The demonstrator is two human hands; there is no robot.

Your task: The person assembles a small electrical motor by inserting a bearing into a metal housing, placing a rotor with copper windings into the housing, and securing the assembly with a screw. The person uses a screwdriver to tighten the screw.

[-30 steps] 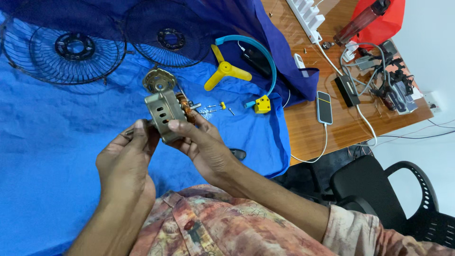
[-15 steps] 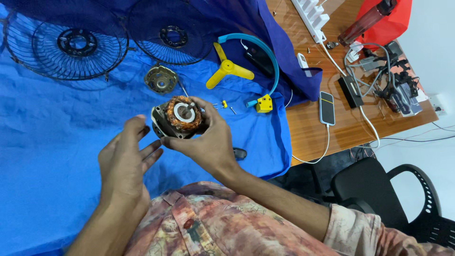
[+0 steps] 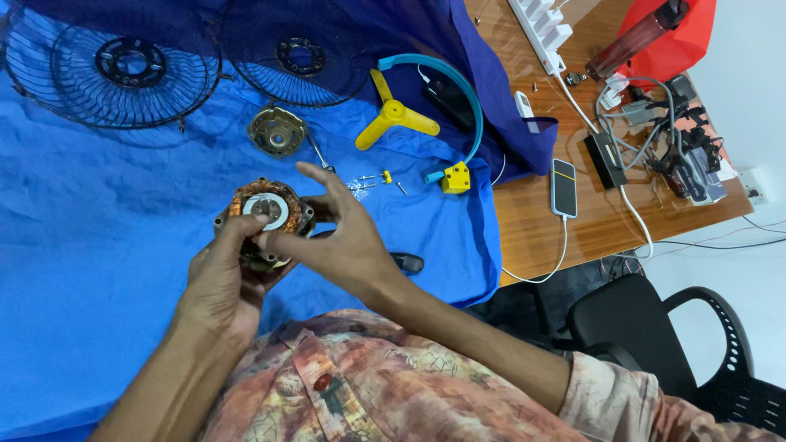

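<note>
The left hand (image 3: 219,282) was clamped around the motor (image 3: 264,221), cupping it from below with the thumb up on the rim, so the round face with its copper windings and pale centre pointed up toward the camera. The motor's axis ran roughly along the line of sight, and it was held above the blue cloth (image 3: 82,270), not resting on it. The right hand (image 3: 336,237) was at the motor's right side, fingers spread apart and gripping nothing, fingertips at or just beside the rim; of the two, the left carried the weight.

Beyond the hands lay a brass-coloured end cap (image 3: 277,131), well apart from the motor, with small screws (image 3: 364,184) to its right. Farther off were a yellow blade (image 3: 393,115), two wire grilles (image 3: 115,69), and, on the bare table (image 3: 524,221), a phone (image 3: 564,188).
</note>
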